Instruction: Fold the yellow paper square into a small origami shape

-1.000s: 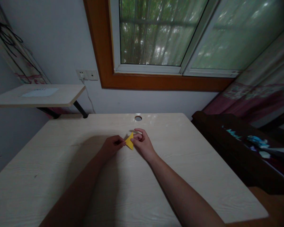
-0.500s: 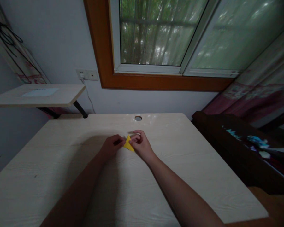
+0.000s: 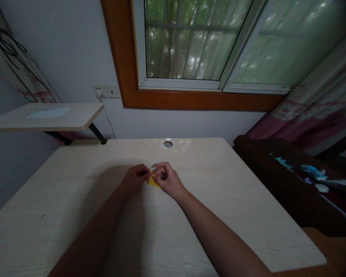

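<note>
My right hand has slid left over the yellow folded paper since a second ago; far less yellow shows now. Left to right: small wall shelf with a white sheet, then my left hand, fingers curled and pinching the paper's left edge. Paper sits low on the pale wooden table, mid-table, between both hands. Right hand closed, gripping its right side. Cable hole beyond; dark wooden furniture at far right.

Two hands, one yellow paper, one table.
</note>
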### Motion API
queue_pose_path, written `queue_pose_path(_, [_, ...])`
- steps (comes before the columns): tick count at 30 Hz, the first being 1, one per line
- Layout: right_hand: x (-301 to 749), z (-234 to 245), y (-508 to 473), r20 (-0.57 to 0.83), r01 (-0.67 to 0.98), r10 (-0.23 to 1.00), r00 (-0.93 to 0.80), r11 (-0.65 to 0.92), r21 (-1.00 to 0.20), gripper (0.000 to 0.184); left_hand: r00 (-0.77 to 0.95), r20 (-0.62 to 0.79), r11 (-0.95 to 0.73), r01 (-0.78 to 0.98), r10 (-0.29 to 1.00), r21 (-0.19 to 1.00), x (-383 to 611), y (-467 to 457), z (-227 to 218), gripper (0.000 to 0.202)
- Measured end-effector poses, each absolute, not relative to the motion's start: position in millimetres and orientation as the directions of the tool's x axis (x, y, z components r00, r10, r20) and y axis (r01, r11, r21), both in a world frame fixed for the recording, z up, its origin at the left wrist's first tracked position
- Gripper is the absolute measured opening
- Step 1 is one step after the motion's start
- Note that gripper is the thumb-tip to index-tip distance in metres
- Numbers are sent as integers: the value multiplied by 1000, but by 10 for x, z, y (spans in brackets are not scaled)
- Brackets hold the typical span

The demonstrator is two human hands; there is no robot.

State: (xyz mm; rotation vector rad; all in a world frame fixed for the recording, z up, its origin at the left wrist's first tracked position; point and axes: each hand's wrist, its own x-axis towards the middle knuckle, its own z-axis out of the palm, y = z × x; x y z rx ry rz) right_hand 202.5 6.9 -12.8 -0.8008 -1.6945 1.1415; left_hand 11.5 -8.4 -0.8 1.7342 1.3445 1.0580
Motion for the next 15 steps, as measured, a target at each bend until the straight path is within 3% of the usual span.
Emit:
queue_pose_path(9, [2048, -165, 123, 263, -62, 906, -332, 258, -964, 37, -86, 92, -73, 204, 992, 976, 79, -48, -12, 23])
queue_pose_path(15, [2050, -197, 187, 196, -178, 951, -237, 156, -972, 36, -226, 74, -69, 30, 971, 997, 28, -7, -3, 24])
